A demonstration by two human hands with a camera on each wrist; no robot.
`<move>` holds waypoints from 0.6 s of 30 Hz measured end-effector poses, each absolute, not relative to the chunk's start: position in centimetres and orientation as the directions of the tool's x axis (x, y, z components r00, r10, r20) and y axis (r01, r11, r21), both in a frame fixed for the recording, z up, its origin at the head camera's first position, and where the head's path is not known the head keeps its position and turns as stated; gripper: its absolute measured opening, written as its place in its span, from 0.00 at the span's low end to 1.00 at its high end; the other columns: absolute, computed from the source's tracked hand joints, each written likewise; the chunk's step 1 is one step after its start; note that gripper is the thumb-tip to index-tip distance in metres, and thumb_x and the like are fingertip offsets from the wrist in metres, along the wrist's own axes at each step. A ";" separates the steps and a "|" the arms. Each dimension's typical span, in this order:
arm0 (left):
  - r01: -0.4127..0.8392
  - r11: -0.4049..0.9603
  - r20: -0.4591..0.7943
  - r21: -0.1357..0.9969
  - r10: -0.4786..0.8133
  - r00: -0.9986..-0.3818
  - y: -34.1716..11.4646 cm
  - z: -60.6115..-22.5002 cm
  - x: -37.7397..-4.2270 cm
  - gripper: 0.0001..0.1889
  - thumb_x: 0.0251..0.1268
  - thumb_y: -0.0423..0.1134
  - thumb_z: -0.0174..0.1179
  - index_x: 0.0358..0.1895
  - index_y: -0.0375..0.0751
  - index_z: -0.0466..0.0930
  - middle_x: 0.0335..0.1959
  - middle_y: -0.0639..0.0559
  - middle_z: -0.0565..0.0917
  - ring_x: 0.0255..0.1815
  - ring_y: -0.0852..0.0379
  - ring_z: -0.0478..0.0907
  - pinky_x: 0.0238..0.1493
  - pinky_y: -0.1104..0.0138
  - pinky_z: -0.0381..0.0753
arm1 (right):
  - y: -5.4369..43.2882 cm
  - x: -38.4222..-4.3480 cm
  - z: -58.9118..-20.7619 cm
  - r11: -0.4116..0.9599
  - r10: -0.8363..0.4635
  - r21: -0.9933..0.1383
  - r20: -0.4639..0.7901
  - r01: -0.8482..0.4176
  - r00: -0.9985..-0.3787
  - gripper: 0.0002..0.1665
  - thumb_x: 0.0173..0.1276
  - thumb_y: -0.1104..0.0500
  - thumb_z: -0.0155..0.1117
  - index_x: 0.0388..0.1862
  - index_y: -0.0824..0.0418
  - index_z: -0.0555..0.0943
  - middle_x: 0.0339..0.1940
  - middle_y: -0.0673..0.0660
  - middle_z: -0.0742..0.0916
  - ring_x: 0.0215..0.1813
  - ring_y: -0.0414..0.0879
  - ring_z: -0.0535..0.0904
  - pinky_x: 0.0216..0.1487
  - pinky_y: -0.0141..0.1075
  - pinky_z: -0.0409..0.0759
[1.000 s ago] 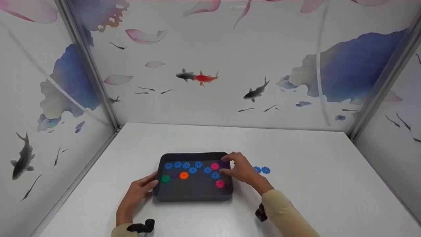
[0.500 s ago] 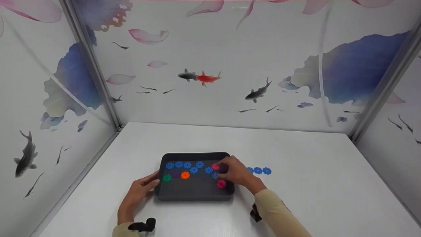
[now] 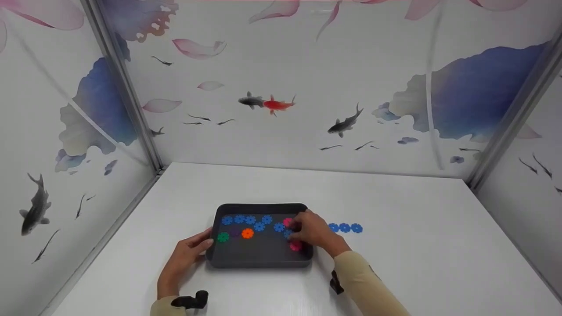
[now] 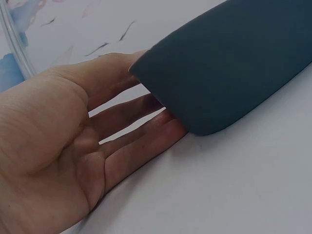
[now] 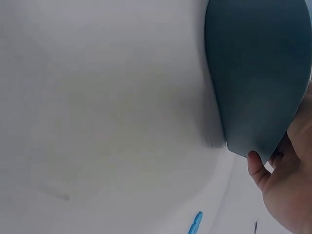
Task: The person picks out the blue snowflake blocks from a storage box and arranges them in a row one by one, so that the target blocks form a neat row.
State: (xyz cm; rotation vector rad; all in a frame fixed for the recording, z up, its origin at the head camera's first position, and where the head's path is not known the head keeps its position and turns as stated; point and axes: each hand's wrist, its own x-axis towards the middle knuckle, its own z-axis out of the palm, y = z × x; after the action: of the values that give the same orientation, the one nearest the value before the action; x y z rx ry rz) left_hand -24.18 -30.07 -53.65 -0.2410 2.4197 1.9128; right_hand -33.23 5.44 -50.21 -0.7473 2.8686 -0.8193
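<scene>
A dark grey rectangular tray [image 3: 259, 259] holds flower-shaped plastic discs in several colours. My left hand [image 3: 189, 252] grips its left side, the thumb at the rim; in the left wrist view the other fingers reach against the lower wall. Inside the right end of the tray, my right hand [image 3: 314, 230] has its curled thumb and forefinger at a blue disc [image 3: 287, 234]. A pink disc [image 3: 287, 221] lies just above and another pink disc [image 3: 296, 246] below, partly covered by the hand. I cannot tell whether the fingers pinch a disc.
A row of blue discs [image 3: 345, 228] lies on the white table [image 3: 408, 245] right of the tray. Inside the tray, several blue discs [image 3: 259, 226] lie along the back, with a green disc [image 3: 223, 237], a purple disc [image 3: 235, 232] and an orange disc [image 3: 247, 233] at left.
My right hand has moved left and down into the tray, its fingers drawing closer together over the discs. More of the blue row on the table shows. The left hand stays at the tray.
</scene>
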 end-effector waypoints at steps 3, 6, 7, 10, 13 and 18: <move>-0.145 0.210 -0.129 0.967 -0.091 -0.988 -30.0 -53.7 -24.2 0.28 0.70 0.46 0.63 0.71 0.47 0.72 0.74 0.43 0.70 0.73 0.41 0.70 0.65 0.51 0.80 | 5.3 -33.2 -50.1 0.755 -0.476 -0.479 0.069 -0.447 -0.877 0.20 0.56 0.51 0.80 0.44 0.60 0.89 0.40 0.54 0.86 0.45 0.44 0.75 0.53 0.44 0.83; -0.139 0.206 -0.123 0.969 -0.088 -0.988 -30.0 -53.6 -24.2 0.28 0.69 0.47 0.63 0.71 0.48 0.72 0.74 0.43 0.71 0.74 0.41 0.70 0.66 0.50 0.79 | 5.2 -33.3 -50.1 0.760 -0.482 -0.453 0.085 -0.465 -0.872 0.21 0.56 0.50 0.80 0.43 0.61 0.89 0.39 0.54 0.87 0.44 0.45 0.76 0.52 0.45 0.83; -0.136 0.206 -0.121 0.969 -0.087 -0.989 -30.1 -53.5 -24.2 0.28 0.69 0.47 0.64 0.71 0.48 0.73 0.74 0.43 0.71 0.74 0.41 0.70 0.66 0.50 0.79 | 5.2 -33.3 -50.1 0.762 -0.483 -0.447 0.092 -0.469 -0.871 0.21 0.55 0.50 0.80 0.43 0.61 0.89 0.39 0.54 0.87 0.44 0.45 0.76 0.52 0.45 0.83; -0.127 0.214 -0.111 0.969 -0.084 -0.990 -30.1 -53.5 -24.2 0.29 0.68 0.48 0.64 0.71 0.49 0.73 0.74 0.44 0.71 0.73 0.42 0.70 0.65 0.51 0.79 | 5.2 -33.3 -50.2 0.761 -0.483 -0.437 0.111 -0.479 -0.869 0.21 0.55 0.50 0.81 0.42 0.62 0.89 0.37 0.54 0.87 0.43 0.45 0.77 0.52 0.46 0.83; -0.126 0.216 -0.111 0.968 -0.080 -0.991 -30.2 -53.5 -24.2 0.28 0.69 0.48 0.64 0.71 0.50 0.73 0.74 0.45 0.71 0.74 0.42 0.70 0.65 0.50 0.79 | 5.2 -33.4 -50.4 0.758 -0.481 -0.447 0.110 -0.476 -0.870 0.21 0.55 0.50 0.81 0.41 0.62 0.88 0.37 0.54 0.86 0.42 0.45 0.76 0.52 0.46 0.82; -0.134 0.212 -0.120 0.968 -0.077 -0.990 -30.3 -53.6 -24.1 0.29 0.68 0.49 0.64 0.71 0.50 0.73 0.74 0.45 0.71 0.74 0.42 0.70 0.66 0.50 0.78 | 5.1 -33.5 -50.7 0.749 -0.468 -0.498 0.070 -0.437 -0.881 0.20 0.55 0.50 0.80 0.41 0.62 0.87 0.38 0.53 0.84 0.43 0.44 0.74 0.52 0.44 0.83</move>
State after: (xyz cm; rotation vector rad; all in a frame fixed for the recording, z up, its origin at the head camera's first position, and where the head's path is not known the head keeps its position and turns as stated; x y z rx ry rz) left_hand -24.06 -30.28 -53.61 -0.2101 2.4090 1.9326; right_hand -33.55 5.08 -50.74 -0.7460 2.8818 -0.7983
